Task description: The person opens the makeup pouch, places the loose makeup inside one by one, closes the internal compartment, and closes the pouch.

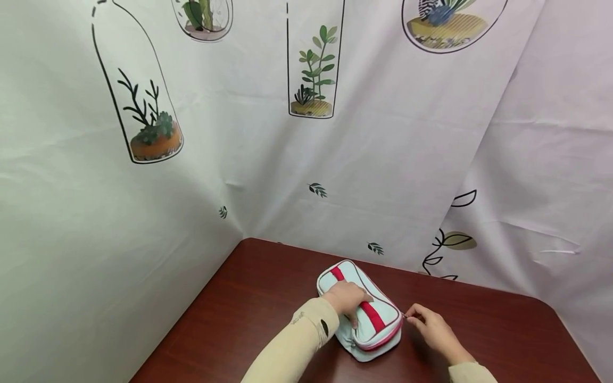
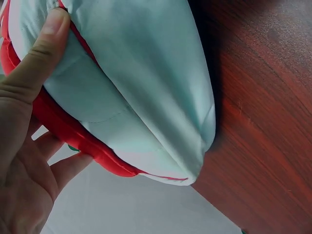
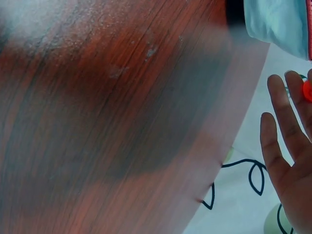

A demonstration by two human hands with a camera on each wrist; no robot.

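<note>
A pale blue pouch (image 1: 387, 311) with red straps and red piping lies on the table. My left hand (image 1: 347, 298) holds it from above. In the left wrist view, the thumb presses the pouch's pale side (image 2: 146, 63) while other fingers reach behind the red strap (image 2: 63, 124). At the pouch's near right corner, my right hand (image 1: 431, 327) pinches a small zipper pull (image 1: 404, 315) between thumb and fingertips. The right wrist view shows a bit of red (image 3: 308, 91) at those fingers, cut off by the frame edge, with the other fingers fairly straight.
The dark reddish-brown wooden table (image 1: 249, 298) has rounded far corners. A white cloth backdrop (image 1: 258, 175) with printed plants in jars hangs behind it and along the left side.
</note>
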